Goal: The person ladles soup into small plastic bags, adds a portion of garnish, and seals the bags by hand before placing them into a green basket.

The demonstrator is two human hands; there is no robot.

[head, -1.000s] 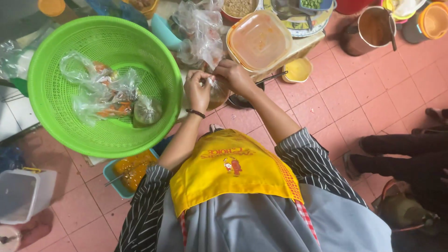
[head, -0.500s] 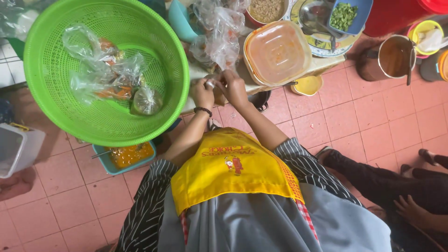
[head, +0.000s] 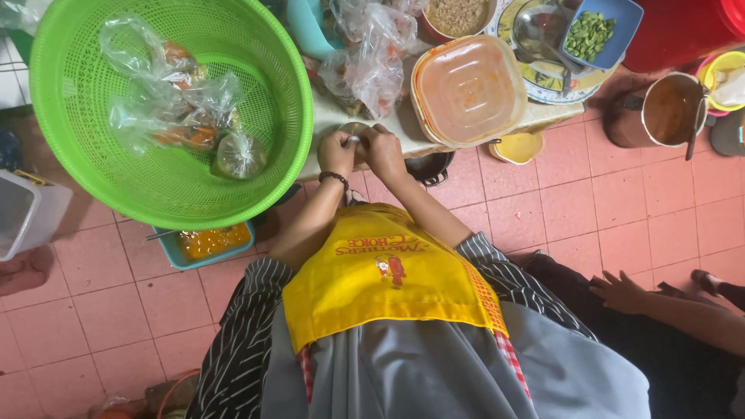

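Both hands meet at the counter (head: 543, 116) edge, just below a heap of clear bags (head: 365, 54). The left hand (head: 337, 151) and right hand (head: 386, 151) work together on a small bag (head: 355, 132) held between them; the fingers of both hands are closed on its neck, pinched tight, with the filled part mostly hidden behind the knuckles. Judged from its thin clear film, the bag is light, soft and slippery, and it likely holds liquid or wet food, so it will sag and shift. Grip it at the gathered neck, not the body; squeezing the body risks a burst or spill. To the left, a green basket (head: 70, 155) holds several filled, tied bags (head: 178, 109). A lidded orange tub (head: 469, 89) stands just right of the hands. A metal pot (head: 660, 109) rests on the floor (head: 590, 202).
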